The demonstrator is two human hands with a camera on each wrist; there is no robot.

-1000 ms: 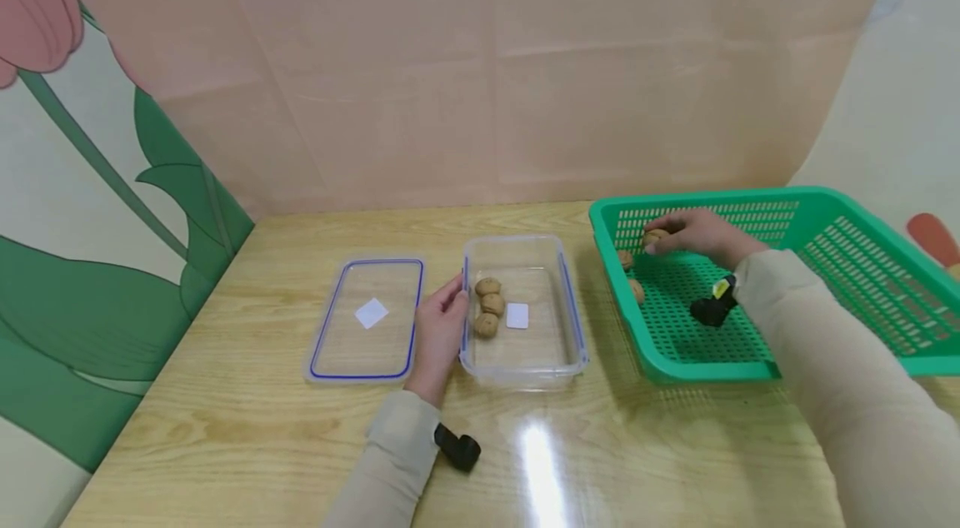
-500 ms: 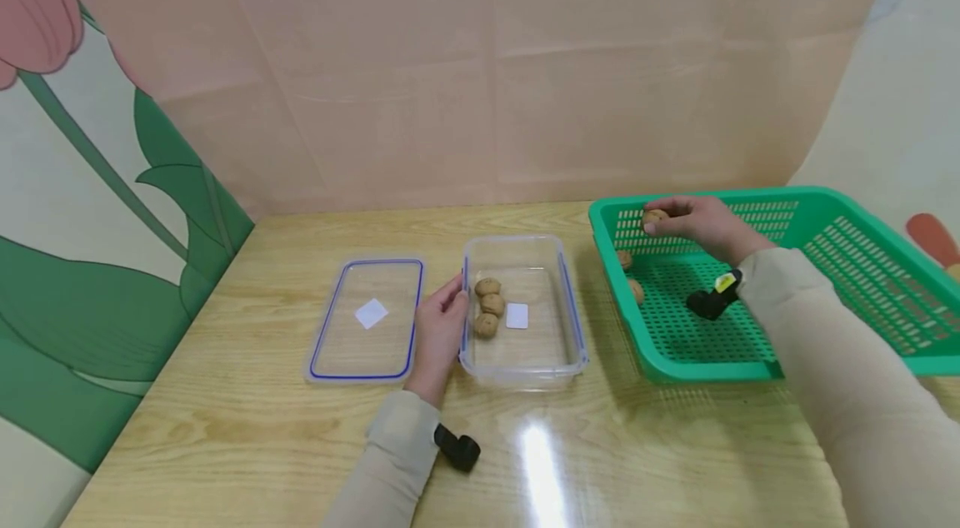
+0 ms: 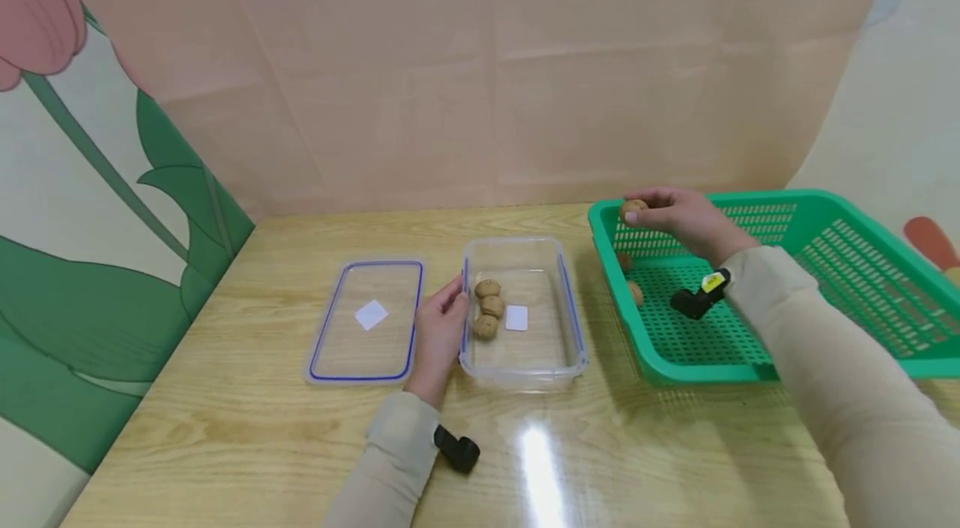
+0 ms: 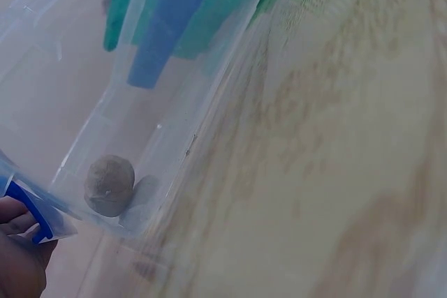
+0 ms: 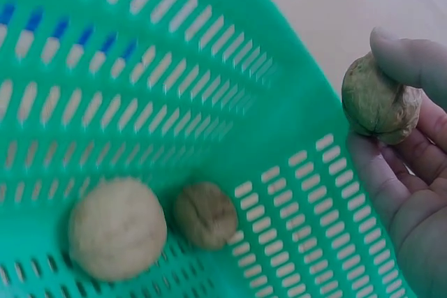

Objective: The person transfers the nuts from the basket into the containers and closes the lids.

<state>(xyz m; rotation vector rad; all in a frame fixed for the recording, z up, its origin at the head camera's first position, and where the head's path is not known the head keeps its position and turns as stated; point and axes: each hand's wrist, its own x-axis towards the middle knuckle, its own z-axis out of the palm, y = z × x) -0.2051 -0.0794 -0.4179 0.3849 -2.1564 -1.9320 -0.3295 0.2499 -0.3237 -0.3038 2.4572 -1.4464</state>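
Observation:
Between its thumb and fingers my right hand (image 3: 686, 220) pinches a walnut (image 5: 380, 99), just above the left back corner of the green plastic basket (image 3: 648, 360). Two more walnuts lie in that basket; the right wrist view shows a pale one (image 5: 117, 228) and a darker one (image 5: 205, 215). My left hand (image 3: 438, 328) grips the left side of a clear food container (image 3: 551, 357), fingers at its blue-edged flap (image 4: 31, 207). Inside the container, along its left wall, three walnuts (image 3: 491, 306) sit in a row beside a white square (image 3: 517, 317).
A clear lid (image 3: 337, 345) with a blue seal and a white square lies flat, left of my left hand. The wooden table (image 3: 247, 428) ends at a pink-covered wall (image 3: 450, 95). The basket's raised rim stands right of the container.
My right hand has lifted the walnut from inside the basket up to rim height and moved it left. My left hand and the container have stayed in place.

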